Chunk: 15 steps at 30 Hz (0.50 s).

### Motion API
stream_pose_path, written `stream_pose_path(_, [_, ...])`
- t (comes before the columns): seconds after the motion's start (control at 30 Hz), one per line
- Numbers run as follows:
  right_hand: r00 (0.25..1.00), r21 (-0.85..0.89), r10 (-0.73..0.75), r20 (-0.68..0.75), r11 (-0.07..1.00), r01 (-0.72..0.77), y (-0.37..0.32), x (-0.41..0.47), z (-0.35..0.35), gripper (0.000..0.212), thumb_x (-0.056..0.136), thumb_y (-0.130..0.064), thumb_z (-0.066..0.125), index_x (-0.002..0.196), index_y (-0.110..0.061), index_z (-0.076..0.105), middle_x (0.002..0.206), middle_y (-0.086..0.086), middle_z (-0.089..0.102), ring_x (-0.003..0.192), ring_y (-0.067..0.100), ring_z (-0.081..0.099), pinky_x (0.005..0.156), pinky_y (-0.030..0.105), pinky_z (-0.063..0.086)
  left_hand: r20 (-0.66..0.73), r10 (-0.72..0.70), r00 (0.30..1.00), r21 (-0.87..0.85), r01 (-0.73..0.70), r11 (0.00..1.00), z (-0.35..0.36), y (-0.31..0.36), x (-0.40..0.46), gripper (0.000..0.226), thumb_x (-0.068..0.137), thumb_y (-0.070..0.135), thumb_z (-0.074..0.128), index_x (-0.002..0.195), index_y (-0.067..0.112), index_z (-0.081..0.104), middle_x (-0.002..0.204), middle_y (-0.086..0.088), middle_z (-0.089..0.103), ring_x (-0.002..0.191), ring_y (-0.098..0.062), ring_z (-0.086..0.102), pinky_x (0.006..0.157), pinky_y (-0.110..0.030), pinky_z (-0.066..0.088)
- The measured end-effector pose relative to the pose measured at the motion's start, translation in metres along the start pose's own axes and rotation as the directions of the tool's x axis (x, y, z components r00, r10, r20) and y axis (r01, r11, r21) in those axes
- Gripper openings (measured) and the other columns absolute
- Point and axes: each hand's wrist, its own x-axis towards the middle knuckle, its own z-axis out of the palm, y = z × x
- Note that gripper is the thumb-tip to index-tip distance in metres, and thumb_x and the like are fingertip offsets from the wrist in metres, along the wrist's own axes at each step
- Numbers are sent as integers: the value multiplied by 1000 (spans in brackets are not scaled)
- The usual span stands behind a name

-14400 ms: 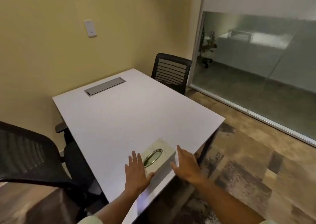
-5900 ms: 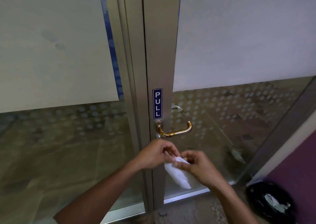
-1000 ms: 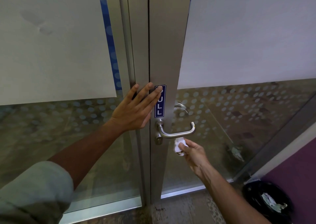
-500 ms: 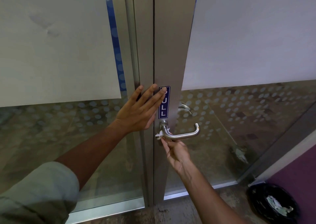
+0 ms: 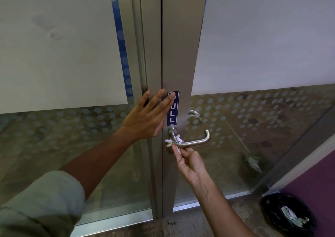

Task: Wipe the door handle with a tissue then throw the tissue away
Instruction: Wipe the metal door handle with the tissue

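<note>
A silver lever door handle (image 5: pixel 195 141) sticks out of the grey metal door frame (image 5: pixel 179 55), below a blue PULL sticker (image 5: pixel 173 112). My right hand (image 5: pixel 190 162) pinches a crumpled white tissue (image 5: pixel 176 144) and presses it against the underside of the handle near its base. My left hand (image 5: pixel 149 116) lies flat on the frame just left of the sticker, fingers spread, its fingertips covering the sticker's top letter.
A black bin (image 5: pixel 288 216) lined with a bag and holding crumpled paper stands on the floor at the lower right, beside a purple wall (image 5: pixel 315 178). Frosted glass panels (image 5: pixel 262 37) flank the frame on both sides.
My right hand has drawn back slightly below the handle, keeping the tissue at the handle's base. A second ago the tissue was under the middle of the lever. My left hand stays on the frame.
</note>
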Motion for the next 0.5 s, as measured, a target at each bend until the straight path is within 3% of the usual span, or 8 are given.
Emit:
stream_pose_path(0.13, [1000,-43,-9,11,999,10,-11,-9,-5,39,94,20,27,118,12,57,119,24,66,92,34,73,84,39,57,-11,3,1000,9,-3,1000,0,0,1,74,98,46,42,156,3,27,164,-17,20,151,-38,15,122,-55,-5])
stream_pose_path(0.27, [1000,-65,3,-27,998,-4,-25,-21,-7,33,97,19,26,109,13,56,110,28,62,107,37,59,78,39,56,-8,1,1000,6,-1,1000,1,0,1,74,97,45,42,156,3,27,164,-17,20,151,-39,12,122,-56,-6])
stream_pose_path(0.43, [1000,-53,2,-23,999,-3,-40,-24,-11,35,98,16,26,109,11,58,106,29,66,87,41,70,76,42,57,3,-1,1000,17,1,1000,2,1,0,74,98,46,40,157,3,25,165,-17,21,152,-39,11,122,-56,-6])
stream_pose_path(0.5, [1000,-29,-16,-26,999,15,-46,-22,-15,35,98,15,26,116,10,55,112,30,63,97,42,64,77,44,57,-2,-5,1000,12,5,1000,2,1,1,74,97,45,42,156,3,26,165,-17,20,152,-39,11,122,-56,-5])
